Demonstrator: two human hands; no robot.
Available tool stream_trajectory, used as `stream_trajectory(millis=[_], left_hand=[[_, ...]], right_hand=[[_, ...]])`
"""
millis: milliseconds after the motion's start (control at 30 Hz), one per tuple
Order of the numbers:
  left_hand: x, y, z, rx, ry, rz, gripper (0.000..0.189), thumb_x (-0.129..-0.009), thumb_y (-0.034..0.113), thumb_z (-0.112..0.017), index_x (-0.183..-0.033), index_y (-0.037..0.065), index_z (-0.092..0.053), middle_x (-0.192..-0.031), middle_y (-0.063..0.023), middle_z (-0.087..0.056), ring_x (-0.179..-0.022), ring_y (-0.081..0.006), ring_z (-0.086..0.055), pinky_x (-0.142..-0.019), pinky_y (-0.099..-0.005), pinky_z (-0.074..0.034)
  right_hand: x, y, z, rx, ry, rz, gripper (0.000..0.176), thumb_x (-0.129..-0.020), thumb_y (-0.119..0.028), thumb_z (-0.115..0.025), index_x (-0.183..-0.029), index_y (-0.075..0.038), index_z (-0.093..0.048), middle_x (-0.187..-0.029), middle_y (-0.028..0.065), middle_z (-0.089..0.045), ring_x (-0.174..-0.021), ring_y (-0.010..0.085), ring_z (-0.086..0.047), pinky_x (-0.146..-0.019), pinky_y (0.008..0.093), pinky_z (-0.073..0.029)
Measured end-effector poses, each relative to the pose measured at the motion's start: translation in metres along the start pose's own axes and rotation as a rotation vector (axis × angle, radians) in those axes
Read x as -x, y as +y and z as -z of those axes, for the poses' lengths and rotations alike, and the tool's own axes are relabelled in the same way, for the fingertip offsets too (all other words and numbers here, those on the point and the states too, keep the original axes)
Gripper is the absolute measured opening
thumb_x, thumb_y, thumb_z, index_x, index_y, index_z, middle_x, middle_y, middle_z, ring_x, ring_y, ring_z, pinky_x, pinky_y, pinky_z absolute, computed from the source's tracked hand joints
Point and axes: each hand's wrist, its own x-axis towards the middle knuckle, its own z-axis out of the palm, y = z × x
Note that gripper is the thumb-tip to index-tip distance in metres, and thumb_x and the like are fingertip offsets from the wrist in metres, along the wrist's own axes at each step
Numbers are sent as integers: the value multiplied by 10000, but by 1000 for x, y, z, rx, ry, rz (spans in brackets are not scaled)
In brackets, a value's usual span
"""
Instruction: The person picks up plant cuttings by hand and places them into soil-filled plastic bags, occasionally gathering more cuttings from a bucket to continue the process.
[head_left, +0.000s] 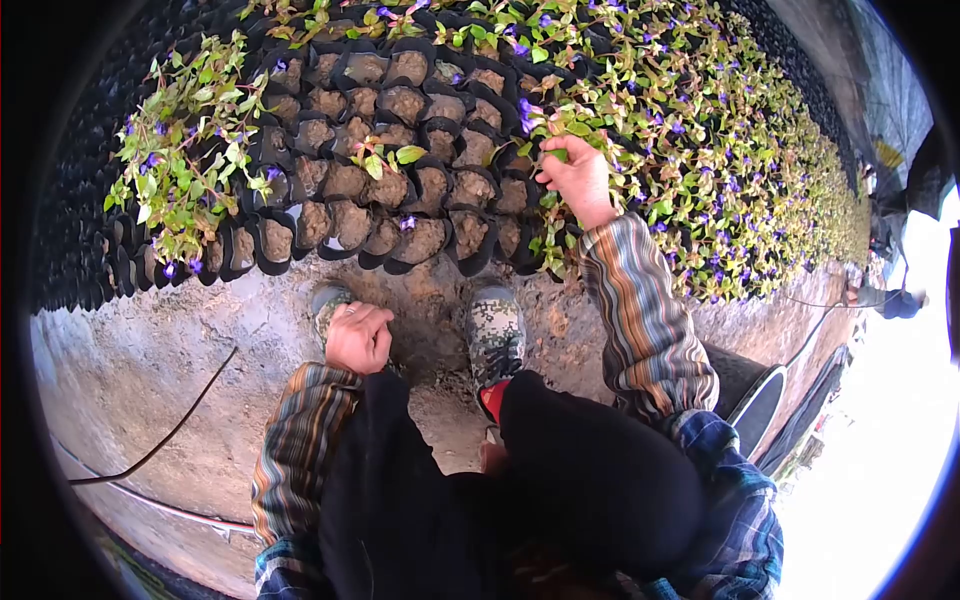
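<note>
My right hand (578,178) reaches over the near edge of the dense flowering plants (690,150), which have green leaves and small purple flowers. Its thumb and forefinger are pinched together at a leafy shoot, whose exact hold is partly hidden by the fingers. Left of it are black nursery pots (350,225) filled with brown soil, mostly bare. A small seedling (376,158) stands among them, and a loose purple flower (407,223) lies on the soil. My left hand (360,335) hangs by my knee, fingers curled, with nothing visible in it.
A leafy clump of potted plants (185,150) stands at the left of the bare pots. A black tub (755,400) sits behind my right arm. A dark thin hose (165,455) crosses the concrete ground (180,370). Another person (890,300) is at far right.
</note>
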Motion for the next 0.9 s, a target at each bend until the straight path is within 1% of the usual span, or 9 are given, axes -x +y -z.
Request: stream_trajectory(millis=[200, 367, 467, 633, 667, 800, 833, 867, 900], left_hand=[[1, -2, 0, 5, 22, 0, 125, -704, 44, -612, -816, 50, -667, -753, -97, -635, -716, -293, -595, -680, -385, -435], [1, 0, 1, 4, 25, 6, 123, -699, 45, -610, -808, 52, -667, -742, -95, -630, -704, -293, -589, -673, -385, -431], [0, 0, 0, 3, 21, 3, 124, -698, 46, -610, -807, 54, -669, -739, -94, -629, -702, -294, -587, -672, -386, -430], [1, 0, -1, 11, 37, 4, 132, -692, 52, -612, -811, 48, -669, -734, -98, -625, -702, -295, -583, -667, -386, -426], [1, 0, 0, 9, 33, 6, 132, -693, 53, -612, -812, 47, -668, -733, -98, -624, -702, -296, -582, -667, -386, -425], [2, -1, 1, 11, 13, 30, 130, -705, 47, -598, -818, 48, -664, -766, -99, -652, -717, -302, -600, -674, -390, -428], [2, 0, 1, 18, 25, 35, 128, -705, 47, -598, -816, 47, -663, -767, -100, -652, -717, -303, -600, -672, -390, -428], [2, 1, 0, 26, 32, 38, 126, -706, 47, -598, -814, 45, -661, -768, -101, -653, -717, -303, -599, -670, -391, -429], [2, 2, 1, 33, 40, 39, 132, -705, 47, -598, -820, 43, -664, -770, -104, -653, -716, -305, -598, -668, -391, -430]], right_hand=[[-12, 10, -4, 97, 147, 77, 177, -815, -130, -686, -913, 12, -644, -601, 43, -606, -472, 96, -582, -479, 262, -461], [-16, 17, -4, 427, 185, 155, 225, -781, -188, -734, -877, 1, -660, -620, 121, -624, -523, 195, -621, -529, 335, -485], [-16, 22, -10, 441, 104, 26, 237, -775, -217, -749, -864, -16, -662, -650, 151, -634, -578, 256, -639, -569, 368, -495], [-12, 23, -15, 650, 113, 130, 199, -793, -204, -719, -905, -47, -667, -683, 190, -631, -681, 371, -633, -662, 422, -496], [-14, 24, -12, 538, 32, 16, 265, -781, -184, -729, -972, -17, -652, -769, 214, -643, -775, 366, -640, -719, 416, -506], [31, -20, -5, 842, 208, 451, 631, -730, -58, -747, -1290, 32, -471, -1216, 218, -480, -1080, 373, -548, -875, 403, -497], [40, -45, -9, 745, 145, 338, 715, -722, -25, -745, -1361, -26, -425, -1262, 199, -418, -1100, 369, -533, -868, 397, -500], [41, -56, -18, 782, 148, 489, 622, -749, -57, -734, -1320, -58, -486, -1200, 189, -486, -1012, 351, -579, -830, 390, -515], [39, -68, -29, 748, -20, 522, 572, -759, -91, -734, -1289, -68, -519, -1168, 182, -516, -958, 346, -600, -805, 392, -522]])
